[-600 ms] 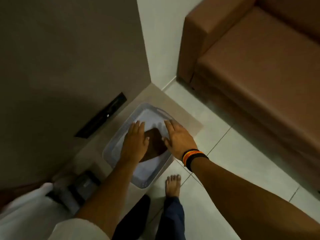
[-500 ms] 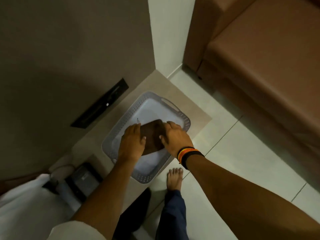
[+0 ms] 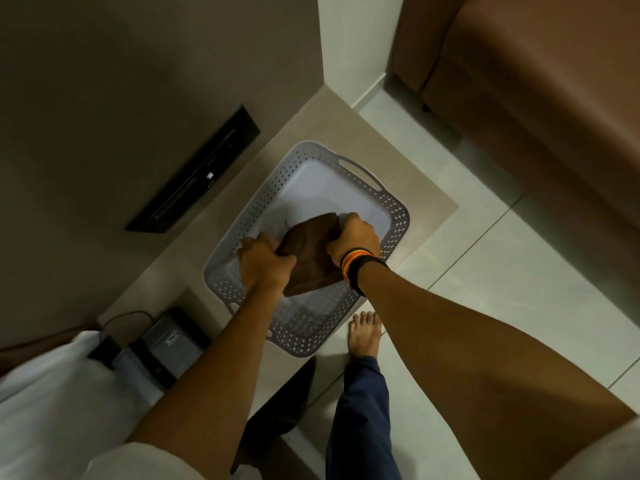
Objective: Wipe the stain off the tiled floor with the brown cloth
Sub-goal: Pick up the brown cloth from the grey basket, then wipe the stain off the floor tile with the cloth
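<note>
The brown cloth is folded and held above a grey perforated basket that stands on a low beige ledge. My left hand grips the cloth's left edge. My right hand, with bands at the wrist, grips its right edge. Pale floor tiles spread out to the right of the ledge. No stain shows on them in this view.
A brown sofa fills the upper right. A dark wall with a black slot panel stands on the left. A black box with a cable sits on the ledge near white fabric. My bare foot is beside the basket.
Both hands went from lying flat on the cloth in the basket to gripping its edges, and the cloth has come up off the basket floor. The view has shifted closer.
</note>
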`<action>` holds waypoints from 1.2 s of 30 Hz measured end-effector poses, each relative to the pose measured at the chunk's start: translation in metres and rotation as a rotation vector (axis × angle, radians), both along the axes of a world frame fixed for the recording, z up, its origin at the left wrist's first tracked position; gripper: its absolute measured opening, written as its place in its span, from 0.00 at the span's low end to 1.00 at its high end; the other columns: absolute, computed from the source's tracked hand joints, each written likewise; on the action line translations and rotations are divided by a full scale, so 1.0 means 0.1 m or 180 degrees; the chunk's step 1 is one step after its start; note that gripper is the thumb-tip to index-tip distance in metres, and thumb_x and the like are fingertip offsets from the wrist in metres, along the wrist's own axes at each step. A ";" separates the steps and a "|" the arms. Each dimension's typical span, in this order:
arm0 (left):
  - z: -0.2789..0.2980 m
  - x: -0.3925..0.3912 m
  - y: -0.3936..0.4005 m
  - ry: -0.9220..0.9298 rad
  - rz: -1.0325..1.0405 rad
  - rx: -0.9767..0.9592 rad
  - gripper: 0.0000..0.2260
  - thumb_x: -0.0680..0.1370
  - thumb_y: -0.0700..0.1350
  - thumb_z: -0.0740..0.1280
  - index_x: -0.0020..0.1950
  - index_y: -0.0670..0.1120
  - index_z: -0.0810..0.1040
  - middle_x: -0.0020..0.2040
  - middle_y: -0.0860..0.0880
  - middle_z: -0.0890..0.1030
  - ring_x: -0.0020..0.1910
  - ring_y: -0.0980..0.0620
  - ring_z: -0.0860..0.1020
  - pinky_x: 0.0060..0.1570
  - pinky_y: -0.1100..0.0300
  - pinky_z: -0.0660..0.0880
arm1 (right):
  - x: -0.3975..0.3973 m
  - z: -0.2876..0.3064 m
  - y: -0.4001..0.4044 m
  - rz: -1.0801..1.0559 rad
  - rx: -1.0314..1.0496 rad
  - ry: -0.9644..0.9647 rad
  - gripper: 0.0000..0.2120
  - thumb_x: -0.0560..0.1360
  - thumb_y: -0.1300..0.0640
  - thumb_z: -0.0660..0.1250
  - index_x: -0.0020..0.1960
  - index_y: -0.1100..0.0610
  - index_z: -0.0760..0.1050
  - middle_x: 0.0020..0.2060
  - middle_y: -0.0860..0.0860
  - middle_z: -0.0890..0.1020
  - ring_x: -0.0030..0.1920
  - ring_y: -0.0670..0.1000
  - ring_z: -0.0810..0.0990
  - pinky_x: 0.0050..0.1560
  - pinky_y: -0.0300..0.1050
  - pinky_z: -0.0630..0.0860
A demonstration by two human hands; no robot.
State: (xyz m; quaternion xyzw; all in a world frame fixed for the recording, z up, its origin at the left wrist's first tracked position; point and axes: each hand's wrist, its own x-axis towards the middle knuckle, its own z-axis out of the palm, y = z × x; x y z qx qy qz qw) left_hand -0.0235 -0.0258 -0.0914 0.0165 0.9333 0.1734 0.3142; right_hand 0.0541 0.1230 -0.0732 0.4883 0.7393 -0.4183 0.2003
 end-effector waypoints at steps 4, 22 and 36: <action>0.29 0.12 0.07 -0.0334 0.0052 0.0734 0.10 0.72 0.37 0.76 0.46 0.41 0.75 0.50 0.41 0.81 0.49 0.42 0.80 0.44 0.55 0.79 | 0.10 0.21 0.05 -0.0509 -0.0388 0.0269 0.12 0.72 0.61 0.70 0.55 0.57 0.78 0.57 0.59 0.78 0.52 0.64 0.83 0.54 0.57 0.83; 1.89 2.76 1.33 -0.0728 -0.2237 0.2096 0.12 0.78 0.35 0.72 0.59 0.46 0.77 0.50 0.51 0.85 0.49 0.61 0.84 0.47 0.67 0.81 | 3.76 1.00 0.62 -0.3341 -0.1731 0.2554 0.27 0.75 0.62 0.70 0.73 0.52 0.69 0.64 0.51 0.81 0.59 0.45 0.79 0.53 0.38 0.73; 0.55 5.28 1.31 -0.1738 -0.2163 0.0961 0.10 0.80 0.37 0.71 0.61 0.44 0.79 0.55 0.43 0.85 0.57 0.45 0.84 0.52 0.58 0.83 | 6.45 0.02 -0.30 -0.4765 -0.1298 0.1919 0.16 0.75 0.57 0.75 0.61 0.58 0.79 0.57 0.56 0.84 0.55 0.56 0.83 0.46 0.41 0.80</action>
